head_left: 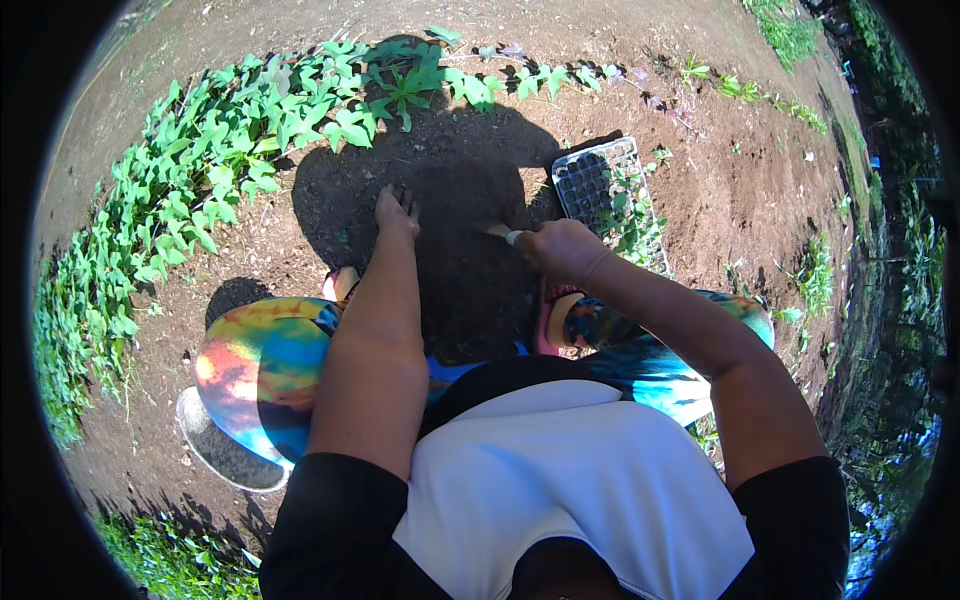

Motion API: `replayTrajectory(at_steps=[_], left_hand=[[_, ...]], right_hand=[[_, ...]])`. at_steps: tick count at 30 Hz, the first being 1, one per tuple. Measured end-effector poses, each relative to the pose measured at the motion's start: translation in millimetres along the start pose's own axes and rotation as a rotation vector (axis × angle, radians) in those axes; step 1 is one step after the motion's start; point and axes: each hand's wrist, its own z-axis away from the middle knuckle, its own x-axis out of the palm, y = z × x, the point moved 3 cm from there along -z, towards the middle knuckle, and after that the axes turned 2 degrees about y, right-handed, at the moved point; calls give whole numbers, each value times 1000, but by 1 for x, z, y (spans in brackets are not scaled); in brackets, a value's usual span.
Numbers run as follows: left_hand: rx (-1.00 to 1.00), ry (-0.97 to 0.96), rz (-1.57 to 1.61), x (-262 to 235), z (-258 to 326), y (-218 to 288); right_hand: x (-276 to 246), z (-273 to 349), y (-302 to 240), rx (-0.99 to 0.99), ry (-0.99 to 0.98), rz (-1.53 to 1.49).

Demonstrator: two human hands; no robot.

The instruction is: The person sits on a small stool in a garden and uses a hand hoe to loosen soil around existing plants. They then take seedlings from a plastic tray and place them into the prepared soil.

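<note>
My left hand (397,212) is down at the dark soil (455,200) between my feet, its fingers stretched out and slightly apart, holding nothing. My right hand (565,250) is wrapped round the handle of a hand trowel (497,231). The trowel's blade points left, toward the shaded soil in front of me; how deep its tip sits is lost in the shadow. Just beyond the right hand lies a black-celled seedling tray (585,185) with a pale rim. Green seedlings (632,215) stand in its right part, while the cells on its left show no plants.
Leafy green vines (240,120) curve along the left and far side of the bed. A pale-rimmed round container (225,450) with grey contents sits beside my left knee. Small weeds (815,275) grow at the right. My pink shoe (548,315) is near the dug soil.
</note>
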Motion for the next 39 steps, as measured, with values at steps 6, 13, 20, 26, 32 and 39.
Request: replayTrajectory(at_steps=[6, 13, 20, 26, 32, 39], left_hand=[[37, 38, -50, 12, 12, -5], [65, 14, -95, 0, 6, 3], [89, 110, -44, -31, -4, 16], [129, 116, -9, -18, 1, 16], [75, 156, -30, -10, 2, 8], [96, 90, -88, -25, -5, 8]], right_hand=[[100, 27, 28, 210, 462, -239], [32, 34, 46, 590, 262, -737], [-60, 33, -2, 67, 136, -184], [81, 2, -35, 231, 187, -150], [101, 10, 25, 823, 274, -1342], [-79, 21, 17, 285, 48, -371]])
